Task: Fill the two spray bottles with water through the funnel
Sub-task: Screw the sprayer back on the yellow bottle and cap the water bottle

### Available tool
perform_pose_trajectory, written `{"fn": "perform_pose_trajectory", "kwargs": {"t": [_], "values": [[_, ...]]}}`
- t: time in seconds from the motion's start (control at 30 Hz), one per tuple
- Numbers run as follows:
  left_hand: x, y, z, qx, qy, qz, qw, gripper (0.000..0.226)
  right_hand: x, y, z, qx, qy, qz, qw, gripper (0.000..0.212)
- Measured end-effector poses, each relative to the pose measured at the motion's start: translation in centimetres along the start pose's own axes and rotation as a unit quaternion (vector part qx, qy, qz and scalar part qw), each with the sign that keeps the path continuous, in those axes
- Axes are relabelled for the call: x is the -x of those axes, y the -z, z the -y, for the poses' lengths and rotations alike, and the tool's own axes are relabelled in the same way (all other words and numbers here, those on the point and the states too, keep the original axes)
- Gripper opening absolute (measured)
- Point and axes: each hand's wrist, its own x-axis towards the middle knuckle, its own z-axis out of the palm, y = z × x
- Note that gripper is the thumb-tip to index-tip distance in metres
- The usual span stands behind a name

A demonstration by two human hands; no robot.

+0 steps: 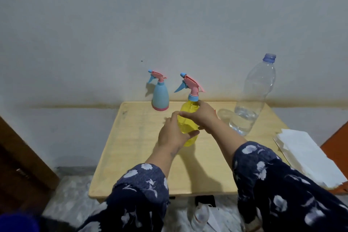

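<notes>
At the bottom of the frame your two forearms in dark blue floral sleeves (278,181) reach up over the pale wooden table (131,156), and below its near edge, bottom centre, a small clear bottle (200,216) lies on the floor, its contents too blurred to tell. At the centre of the frame both your hands meet on the yellow spray bottle (188,128), which stands upright on the table with its pink and blue trigger head screwed on; no water level can be made out through its tinted wall. Your left hand (172,133) wraps the lower body from the left side, thumb across the front and fingers curled round it. Your right hand (202,115) clasps the shoulder of the same bottle just under the blue collar, coming in from the right. At the right edge a stack of white paper napkins (308,154) rests on the table corner. Right of centre, a large clear water bottle (252,98) stands uncapped, water filling only its lower part, and a clear object beside its base is too faint to identify. Farthest back, upper centre, the blue spray bottle (160,96) stands against the wall, opaque, well apart from your hands
</notes>
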Motion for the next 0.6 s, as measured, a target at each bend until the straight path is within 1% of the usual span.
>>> {"fn": "perform_pose_trajectory", "kwargs": {"t": [0.1, 0.17, 0.27, 0.33, 0.47, 0.6], "values": [[-4.7, -1.3, 0.8, 0.055, -0.011, 0.025, 0.998, 0.075, -4.6, -0.3, -0.3, -0.017, 0.011, -0.027, 0.999, 0.055], [-7.7, -2.3, 1.4, 0.09, -0.02, 0.038, 0.995, 0.071, -7.7, -0.6, -0.8, -0.017, 0.011, -0.037, 0.999, 0.062], [-12.5, -3.8, 2.2, 0.126, -0.021, 0.039, 0.991, 0.077, -12.1, -1.4, -1.5, -0.045, -0.003, -0.071, 0.996, 0.07], [-15.3, -4.9, 2.7, 0.153, -0.022, 0.036, 0.987, 0.077, -14.7, -2.1, -2.1, -0.062, 0.001, -0.096, 0.993, 0.068], [-20.0, -6.8, 3.7, 0.157, -0.021, 0.022, 0.987, 0.076, -18.6, -3.2, -3.2, -0.093, 0.007, -0.137, 0.986, 0.061], [-22.8, -8.4, 4.7, 0.144, -0.018, 0.012, 0.989, 0.075, -21.2, -4.2, -4.4, -0.117, 0.017, -0.148, 0.982, 0.06]]}}
